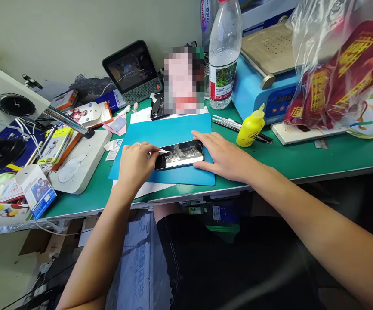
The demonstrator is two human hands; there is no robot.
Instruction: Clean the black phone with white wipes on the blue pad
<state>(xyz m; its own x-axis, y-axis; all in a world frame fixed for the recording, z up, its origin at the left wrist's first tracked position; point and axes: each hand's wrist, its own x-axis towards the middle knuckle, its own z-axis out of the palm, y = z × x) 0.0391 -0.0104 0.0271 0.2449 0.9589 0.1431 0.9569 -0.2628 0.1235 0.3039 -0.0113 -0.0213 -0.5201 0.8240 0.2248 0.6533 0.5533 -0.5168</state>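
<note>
A smartphone (182, 155) lies screen up on a blue mat (167, 129), with reflections across its dark glass. My left hand (138, 165) is at the phone's left end, thumb and fingers pinched on a small white wipe (163, 151) that rests against the screen. From the right, my right hand (223, 156) grips the phone's right end, thumb at the near corner and fingers at the far one. Part of the phone's left end is hidden behind my left hand.
A yellow squeeze bottle (251, 128) and tweezers (226, 122) sit right of the mat. Behind stand a water bottle (224, 64), a blue heating plate (260, 86) and a smart display (133, 71). A microscope stand (83, 168) and packets flank the left; a plastic bag (341, 73) lies right.
</note>
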